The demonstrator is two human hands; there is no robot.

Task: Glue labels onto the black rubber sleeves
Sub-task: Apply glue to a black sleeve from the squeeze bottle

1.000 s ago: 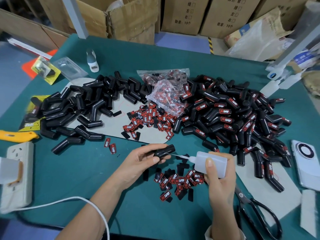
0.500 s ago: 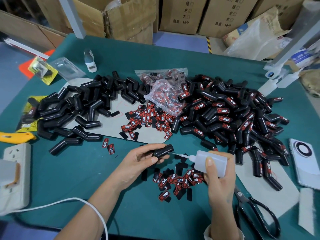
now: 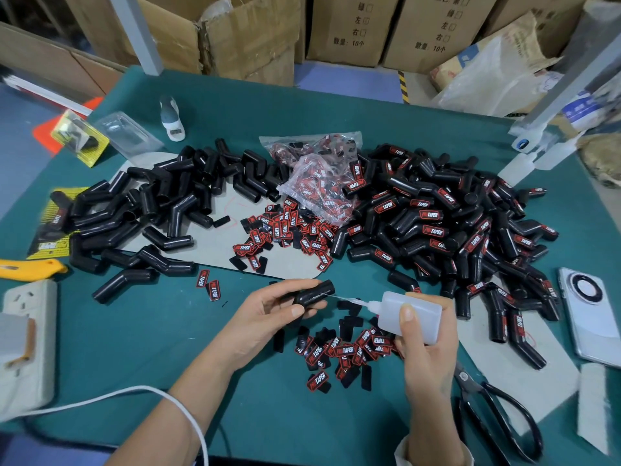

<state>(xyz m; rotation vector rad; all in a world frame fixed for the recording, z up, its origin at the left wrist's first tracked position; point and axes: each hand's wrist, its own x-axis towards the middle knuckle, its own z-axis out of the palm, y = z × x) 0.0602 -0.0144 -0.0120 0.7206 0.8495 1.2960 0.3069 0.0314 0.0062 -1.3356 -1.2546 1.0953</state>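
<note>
Nozzle still touching black sleeve (image 3: 314,294), unlabelled

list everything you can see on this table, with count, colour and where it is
held sleeve: one, black, in the left hand
glue bottle: one, white, right hand, nozzle at the held sleeve
plain sleeves: a pile, black, left
labelled sleeves: a pile, black with red labels, right
loose labels: many, red and black, near the hands; more mid-table
label bag: one, clear, centre back
scissors: one, black, near right
phone: one, white, right edge
power strip: one, white, left edge
knife: one, yellow, left edge
left hand: grip on the sleeve
right hand: grip on the bottle
</note>
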